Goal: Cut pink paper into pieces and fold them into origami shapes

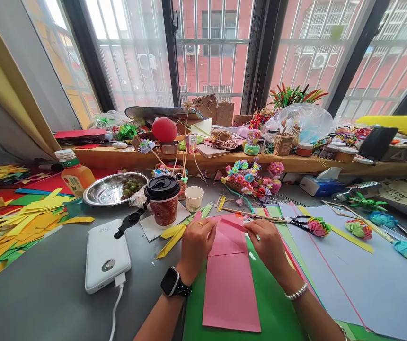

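My right hand (pixel 268 246) is closed in a pinch on the end of a narrow pink paper strip (pixel 232 224). Across from it, my left hand (pixel 197 239) is closed too, thumb against forefinger; a pink paper piece (pixel 197 216) sticks up behind its fingers. Whether the two pink pieces are joined, I cannot tell. Below and between both hands lies a long pink paper sheet (pixel 230 293), with a crosswise edge near its upper part. It rests on a glossy green sheet (pixel 278 308).
On the left are a white power bank (pixel 107 255), a lidded cup (pixel 163 201), a paper cup (pixel 194 198) and a metal plate (pixel 97 189). Scissors (pixel 297 221) lie right, on white paper sheets (pixel 377 279). Yellow paper strips (pixel 47 208) pile up far left.
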Tool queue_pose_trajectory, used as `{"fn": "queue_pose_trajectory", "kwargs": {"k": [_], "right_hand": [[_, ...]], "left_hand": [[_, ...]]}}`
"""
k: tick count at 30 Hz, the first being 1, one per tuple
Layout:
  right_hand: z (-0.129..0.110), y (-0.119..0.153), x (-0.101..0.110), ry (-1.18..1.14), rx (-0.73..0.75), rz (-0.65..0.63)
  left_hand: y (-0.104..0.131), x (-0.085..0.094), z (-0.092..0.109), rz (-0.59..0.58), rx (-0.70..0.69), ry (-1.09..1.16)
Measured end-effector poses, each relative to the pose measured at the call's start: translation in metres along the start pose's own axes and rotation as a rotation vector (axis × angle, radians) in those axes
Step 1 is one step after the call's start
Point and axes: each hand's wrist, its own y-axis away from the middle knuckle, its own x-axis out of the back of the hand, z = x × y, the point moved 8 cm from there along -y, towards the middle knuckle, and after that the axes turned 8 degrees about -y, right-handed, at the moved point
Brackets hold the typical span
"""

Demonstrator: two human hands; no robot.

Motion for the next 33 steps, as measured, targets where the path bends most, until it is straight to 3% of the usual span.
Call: {"fn": "queue_pose_trajectory", "kwargs": {"k": [4,8,10,16,20,26,33], "right_hand": [[-0.007,-0.001,-0.001,-0.035,0.049,-0.022],[-0.019,-0.001,-0.007,-0.087,0.112,-0.087],[-0.017,-0.001,-0.007,-0.080,0.103,-0.078],[0.009,-0.001,0.009,-0.030,-0.054,0.076],[0.024,-0.001,0.017,-0.208,-0.199,0.149],[0.033,0.001,-0.001,-0.751,-0.419,0.088],[0.003,-0.001,-0.011,-1.027,-0.334,-0.154]], "left_hand": [[0.000,0.004,0.000,0.039,0.011,0.036],[-0.001,-0.003,0.018,-0.088,-0.134,0.135],[-0.001,-0.007,0.020,-0.139,-0.139,0.150],[0.000,-0.012,0.003,-0.184,0.043,0.159],[0.000,-0.017,-0.007,-0.257,0.243,0.427],[0.004,-0.028,-0.003,-0.445,0.563,1.007],[0.009,-0.032,0.012,-0.553,0.598,1.222]]}}
